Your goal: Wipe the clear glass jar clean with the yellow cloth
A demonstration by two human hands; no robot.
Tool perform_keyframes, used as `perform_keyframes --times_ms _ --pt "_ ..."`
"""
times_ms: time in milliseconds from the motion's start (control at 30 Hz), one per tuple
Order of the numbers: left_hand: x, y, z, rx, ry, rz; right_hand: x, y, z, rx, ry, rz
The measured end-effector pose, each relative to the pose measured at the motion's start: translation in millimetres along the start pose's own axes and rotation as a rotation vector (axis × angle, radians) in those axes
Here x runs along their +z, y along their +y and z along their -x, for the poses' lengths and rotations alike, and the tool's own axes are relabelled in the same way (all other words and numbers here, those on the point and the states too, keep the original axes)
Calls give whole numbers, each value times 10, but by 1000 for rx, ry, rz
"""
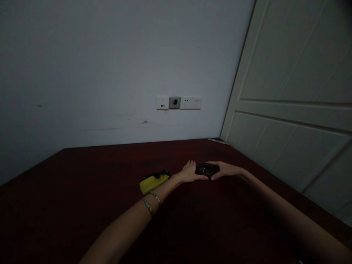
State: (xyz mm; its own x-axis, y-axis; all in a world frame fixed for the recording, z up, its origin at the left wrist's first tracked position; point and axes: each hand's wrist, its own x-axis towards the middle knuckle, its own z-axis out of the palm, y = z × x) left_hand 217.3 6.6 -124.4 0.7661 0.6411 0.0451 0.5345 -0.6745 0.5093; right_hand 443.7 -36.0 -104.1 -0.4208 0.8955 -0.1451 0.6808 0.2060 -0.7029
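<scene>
A dark, glossy, rounded object (206, 169) rests on the red-brown table, and its exact kind is hard to make out in the dim light. My right hand (223, 169) curls around its right side, thumb at the near edge and fingers behind. Against the left side lies my left hand (190, 172), its thumb reaching along the near edge and its other fingers partly hidden beyond. Just left of my left wrist is a yellow and black pouch-like item (154, 181), partly covered by my forearm.
The dark red-brown table (110, 165) meets a pale scuffed wall (123, 73) at the back. Wall sockets (190, 103) sit above it, one grey plate holding a black plug (175, 102). A white panelled door (288, 95) rises along the right side.
</scene>
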Motion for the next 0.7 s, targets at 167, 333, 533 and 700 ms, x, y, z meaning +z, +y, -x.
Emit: perform_keyframes --times_ms 167,333,533,700 --pt "-156 17 237 -83 -35 57 -178 -76 69 147 -7 36" --pt "-456 -80 568 -28 176 63 -444 -318 12 245 115 205" --pt "-862 -415 880 -24 502 81 -270 -943 -518 -48 397 325" --pt "-981 -961 1131 -271 613 -5 329 -1246 -1190 -128 452 383"
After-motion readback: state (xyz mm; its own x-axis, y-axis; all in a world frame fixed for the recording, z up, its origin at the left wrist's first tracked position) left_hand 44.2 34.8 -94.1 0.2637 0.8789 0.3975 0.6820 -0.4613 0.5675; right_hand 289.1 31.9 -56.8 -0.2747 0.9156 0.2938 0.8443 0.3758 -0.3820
